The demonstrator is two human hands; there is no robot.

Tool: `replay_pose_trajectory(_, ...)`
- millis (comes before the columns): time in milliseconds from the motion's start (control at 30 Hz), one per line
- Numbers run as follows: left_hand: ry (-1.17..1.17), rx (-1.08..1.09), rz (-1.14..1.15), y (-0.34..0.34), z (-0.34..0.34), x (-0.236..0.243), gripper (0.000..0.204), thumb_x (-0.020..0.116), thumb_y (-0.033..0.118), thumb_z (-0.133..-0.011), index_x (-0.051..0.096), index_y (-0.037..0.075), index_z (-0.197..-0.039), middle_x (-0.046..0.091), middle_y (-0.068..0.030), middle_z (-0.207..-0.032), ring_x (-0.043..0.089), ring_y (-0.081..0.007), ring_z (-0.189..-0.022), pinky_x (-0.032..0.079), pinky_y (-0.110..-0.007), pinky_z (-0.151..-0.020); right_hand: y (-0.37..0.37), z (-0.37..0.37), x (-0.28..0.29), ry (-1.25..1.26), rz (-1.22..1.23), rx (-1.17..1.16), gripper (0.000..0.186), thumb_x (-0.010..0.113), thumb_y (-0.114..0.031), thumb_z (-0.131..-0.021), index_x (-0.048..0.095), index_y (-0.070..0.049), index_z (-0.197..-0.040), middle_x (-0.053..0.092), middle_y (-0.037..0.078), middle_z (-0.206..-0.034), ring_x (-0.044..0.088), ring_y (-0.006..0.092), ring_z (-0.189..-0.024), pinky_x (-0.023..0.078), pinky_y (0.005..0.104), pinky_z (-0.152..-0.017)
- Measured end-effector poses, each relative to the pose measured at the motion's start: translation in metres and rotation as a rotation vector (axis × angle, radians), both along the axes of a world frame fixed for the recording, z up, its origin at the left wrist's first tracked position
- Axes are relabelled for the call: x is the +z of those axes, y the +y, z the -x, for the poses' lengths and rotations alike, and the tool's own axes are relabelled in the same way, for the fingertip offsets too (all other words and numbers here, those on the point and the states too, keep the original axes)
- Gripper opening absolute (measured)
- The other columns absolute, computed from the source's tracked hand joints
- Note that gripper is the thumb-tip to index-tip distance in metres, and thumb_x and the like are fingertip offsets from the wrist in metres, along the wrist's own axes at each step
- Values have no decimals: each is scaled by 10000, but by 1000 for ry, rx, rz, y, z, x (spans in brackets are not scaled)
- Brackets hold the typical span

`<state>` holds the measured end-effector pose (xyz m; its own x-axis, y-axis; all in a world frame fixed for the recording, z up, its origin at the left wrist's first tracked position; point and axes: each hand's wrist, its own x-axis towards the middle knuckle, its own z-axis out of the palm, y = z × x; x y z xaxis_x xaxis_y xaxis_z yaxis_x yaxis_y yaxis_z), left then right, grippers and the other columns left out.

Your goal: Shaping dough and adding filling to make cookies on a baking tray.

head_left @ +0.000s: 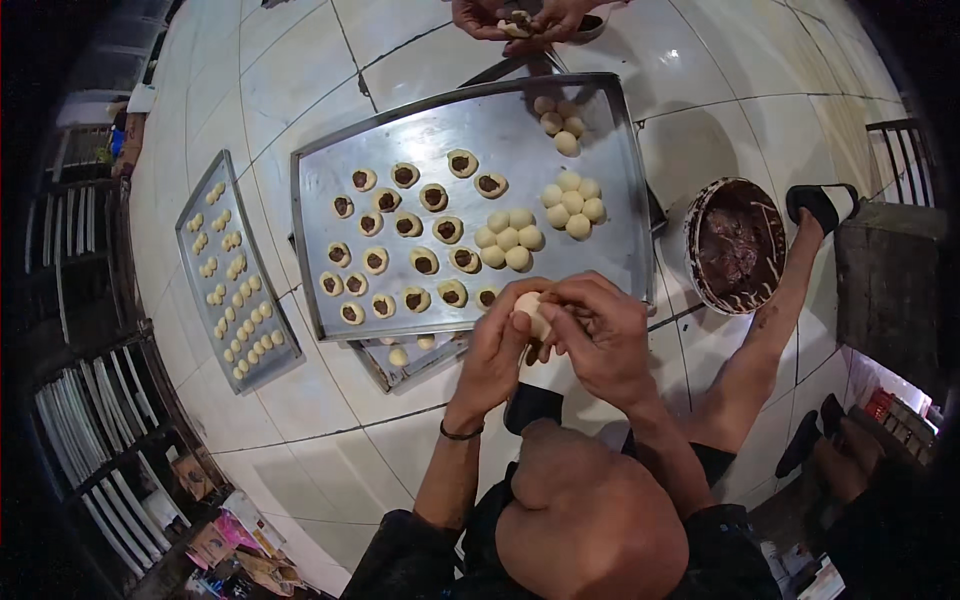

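Between my two hands is a pale piece of dough (532, 314), held over the near edge of a large metal tray (400, 130). My left hand (500, 335) closes around its left side, while the fingers of my right hand (598, 335) pinch it from the right. Flattened dough pieces with dark brown filling (447, 230) lie in rows over the tray's left and middle. Plain dough balls (510, 238) sit clustered nearest my hands, with further clusters of balls (573, 204) toward the far right corner.
A bowl of dark brown filling (735, 246) stands right of the tray. Another tray (240, 290) with small dough pieces lies at the left, and one (385, 372) shows under the big tray. A co-worker's hands (520, 22) hold dough at the far side. Racks (100, 450) line the left.
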<state>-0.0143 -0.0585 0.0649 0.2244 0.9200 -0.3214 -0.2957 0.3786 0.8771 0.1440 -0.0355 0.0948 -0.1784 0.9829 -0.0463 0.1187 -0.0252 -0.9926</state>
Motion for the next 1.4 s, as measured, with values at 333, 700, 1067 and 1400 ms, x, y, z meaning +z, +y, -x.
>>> replay_pose_trajectory(333, -294, -115, 222, -25, 4, -52, 390, 458, 334, -1113, 579, 20, -1311, 643, -49, -960, 556, -75, -739, 437, -191, -598, -21, -8, -47, -141, 16, 85, 169, 684, 68, -858, 711, 72, -1024, 678, 93, -902, 616, 128, -720, 510, 231, -626)
replay_pose_trajectory(700, 58, 167, 196, -12, 47, -97, 433, 610, 98, -1017, 527, -8, -1428, 633, -133, -1314, 612, -164, -1084, 506, -271, -937, -17, 29, -91, 32, 465, -68, 482, 576, 73, -849, 602, 13, -1326, 736, 140, -1016, 618, 128, -612, 484, 222, -526)
replay_pose_trajectory(1067, 674, 515, 100, -24, 165, -123, 357, 693, 27, -895, 618, 55, -1243, 663, -88, -1137, 619, -189, -1004, 493, -295, -902, -19, 88, -239, -162, 574, 43, 225, 593, 7, -856, 722, 13, -1041, 747, 110, -949, 659, 159, -724, 502, 292, -584)
replay_pose_trajectory(1400, 1531, 289, -383, 20, 155, -165, 397, 722, 60, -832, 644, 45, -1221, 662, -99, -1136, 610, -247, -997, 485, -337, -901, -7, 30, -141, 725, 694, -112, 195, 664, -7, -907, 672, -1, -1101, 671, 54, -966, 647, 154, -912, 530, 262, -780)
